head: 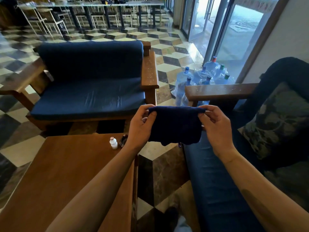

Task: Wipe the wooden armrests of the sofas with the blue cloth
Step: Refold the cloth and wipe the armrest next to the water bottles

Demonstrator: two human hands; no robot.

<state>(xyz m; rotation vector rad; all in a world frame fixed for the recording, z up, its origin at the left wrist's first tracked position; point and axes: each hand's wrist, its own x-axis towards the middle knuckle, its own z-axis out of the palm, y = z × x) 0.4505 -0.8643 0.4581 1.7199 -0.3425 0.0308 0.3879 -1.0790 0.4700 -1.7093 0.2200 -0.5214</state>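
**Op:** I've only the head view. I'm holding the blue cloth [174,126] up in front of me, above the gap between the wooden bench [66,173] and the sofa [217,181] on my right. It isn't touching any furniture.

**Desk:** How are the hands set?

**Op:** My left hand [139,127] pinches the cloth's top left corner between thumb and fingers; my right hand [215,129] pinches the top right corner the same way. The cloth hangs down between them, folded, its top edge pulled taut.

**Desk:** Which way does it run?

**Op:** Its long axis goes side to side, from one hand to the other, nearly level. The free lower edge points down at the floor [158,164] and looks a little uneven.

**Desk:** And the armrests?

**Op:** The right sofa's near armrest [220,92] sits just beyond the cloth, running left to right, with pale specks on top. Across from me is the second sofa [88,84]; its armrest [150,71] runs away from me and is speckled too. Both are apart from the cloth.

**Desk:** Anything on the bench?

**Op:** A small white bottle [113,143] stands near its far corner, just beside my left wrist.
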